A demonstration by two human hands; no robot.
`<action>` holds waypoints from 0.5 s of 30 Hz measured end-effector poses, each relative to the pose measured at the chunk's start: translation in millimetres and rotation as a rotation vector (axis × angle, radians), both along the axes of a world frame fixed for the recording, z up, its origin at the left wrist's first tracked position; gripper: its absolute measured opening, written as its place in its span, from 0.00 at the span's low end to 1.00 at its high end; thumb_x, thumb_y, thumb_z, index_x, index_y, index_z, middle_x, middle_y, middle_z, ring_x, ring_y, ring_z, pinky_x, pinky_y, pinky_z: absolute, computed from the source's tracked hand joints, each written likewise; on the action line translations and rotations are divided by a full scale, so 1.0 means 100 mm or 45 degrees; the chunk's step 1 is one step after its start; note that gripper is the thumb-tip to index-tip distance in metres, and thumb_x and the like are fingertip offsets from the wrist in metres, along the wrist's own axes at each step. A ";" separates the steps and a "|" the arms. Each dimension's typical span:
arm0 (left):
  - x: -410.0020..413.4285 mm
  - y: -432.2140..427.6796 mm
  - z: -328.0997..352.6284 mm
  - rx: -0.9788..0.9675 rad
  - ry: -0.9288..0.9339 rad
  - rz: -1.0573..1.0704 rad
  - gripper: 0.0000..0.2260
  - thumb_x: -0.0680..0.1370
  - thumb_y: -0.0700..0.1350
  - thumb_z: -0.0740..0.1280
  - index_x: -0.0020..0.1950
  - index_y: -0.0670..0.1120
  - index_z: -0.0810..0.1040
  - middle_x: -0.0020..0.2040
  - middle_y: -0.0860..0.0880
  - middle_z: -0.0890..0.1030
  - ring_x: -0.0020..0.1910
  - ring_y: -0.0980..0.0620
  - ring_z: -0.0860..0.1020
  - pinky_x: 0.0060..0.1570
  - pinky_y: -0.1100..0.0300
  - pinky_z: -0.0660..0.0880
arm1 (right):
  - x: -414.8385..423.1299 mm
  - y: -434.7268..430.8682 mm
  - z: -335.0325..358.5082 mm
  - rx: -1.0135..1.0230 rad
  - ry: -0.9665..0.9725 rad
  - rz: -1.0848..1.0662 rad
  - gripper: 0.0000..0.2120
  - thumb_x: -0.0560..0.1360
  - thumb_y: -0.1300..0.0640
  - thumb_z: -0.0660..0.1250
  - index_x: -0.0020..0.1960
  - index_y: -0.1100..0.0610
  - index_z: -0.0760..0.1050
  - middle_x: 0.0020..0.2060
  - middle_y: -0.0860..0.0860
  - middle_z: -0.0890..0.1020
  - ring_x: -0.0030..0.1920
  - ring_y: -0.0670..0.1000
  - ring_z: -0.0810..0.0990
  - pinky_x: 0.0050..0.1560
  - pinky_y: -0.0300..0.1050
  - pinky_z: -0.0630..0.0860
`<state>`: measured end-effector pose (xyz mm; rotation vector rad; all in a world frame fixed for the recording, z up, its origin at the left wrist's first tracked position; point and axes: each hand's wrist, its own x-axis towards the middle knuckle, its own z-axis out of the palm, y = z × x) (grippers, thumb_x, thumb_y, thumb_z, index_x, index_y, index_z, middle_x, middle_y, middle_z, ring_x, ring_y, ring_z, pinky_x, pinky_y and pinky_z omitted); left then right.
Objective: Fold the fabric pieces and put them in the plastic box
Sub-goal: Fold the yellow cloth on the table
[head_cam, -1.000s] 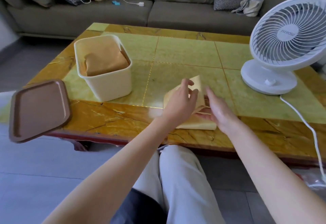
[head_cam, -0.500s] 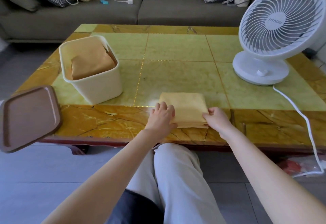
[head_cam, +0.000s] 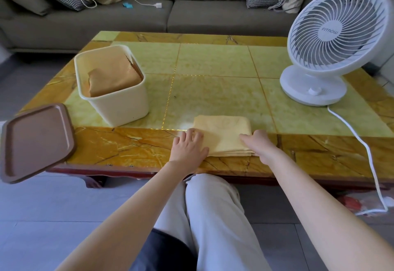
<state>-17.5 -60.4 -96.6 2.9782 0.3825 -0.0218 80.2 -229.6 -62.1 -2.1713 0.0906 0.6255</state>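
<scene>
Head view. In the centre of the frame I see a folded yellow fabric piece (head_cam: 222, 134) lying flat, several layers thick, by the near edge of the tiled table (head_cam: 213, 61). The left hand (head_cam: 188, 146) rests at the fabric's left edge with its fingers spread and nearly straight, released rather than grasping, the fingertips touching the cloth. The right hand (head_cam: 259, 145) sits at the fabric's lower right corner with its fingers (head_cam: 245, 138) laid over the top layer. The thumb is hidden, so I cannot tell whether this hand pinches the layers or only presses them.

At centre left stands the cream plastic box (head_cam: 119, 104), open, well apart from both hands, with an orange-tan fabric piece (head_cam: 113, 78) folded inside it. At lower left a brown lid (head_cam: 36, 140) lies rim up, jutting past the table's corner. At upper right a white fan (head_cam: 336, 36) stands on the table, and its white cord (head_cam: 366, 149) runs down the right side of the frame to the floor. A grey sofa (head_cam: 191, 19) with checked cushions fills the top of the frame.
</scene>
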 end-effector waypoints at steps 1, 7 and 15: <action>-0.01 0.02 -0.01 0.018 0.004 0.009 0.23 0.79 0.58 0.55 0.70 0.49 0.61 0.69 0.46 0.64 0.66 0.45 0.63 0.63 0.52 0.62 | -0.01 0.00 -0.01 0.091 0.065 -0.032 0.25 0.78 0.54 0.61 0.69 0.66 0.60 0.64 0.59 0.70 0.58 0.57 0.73 0.58 0.49 0.71; -0.10 0.16 0.02 -0.001 0.000 -0.084 0.23 0.78 0.58 0.56 0.71 0.52 0.61 0.69 0.49 0.66 0.67 0.46 0.63 0.63 0.51 0.63 | 0.00 -0.04 0.03 0.051 0.171 -0.002 0.30 0.76 0.45 0.64 0.69 0.64 0.64 0.54 0.55 0.75 0.47 0.51 0.74 0.47 0.44 0.73; -0.24 0.37 0.14 -0.149 0.032 -0.141 0.20 0.79 0.51 0.57 0.71 0.51 0.61 0.70 0.51 0.66 0.68 0.47 0.63 0.63 0.52 0.62 | -0.06 0.19 0.01 -0.610 -0.389 0.659 0.45 0.71 0.46 0.72 0.76 0.62 0.50 0.73 0.58 0.59 0.72 0.58 0.60 0.70 0.50 0.61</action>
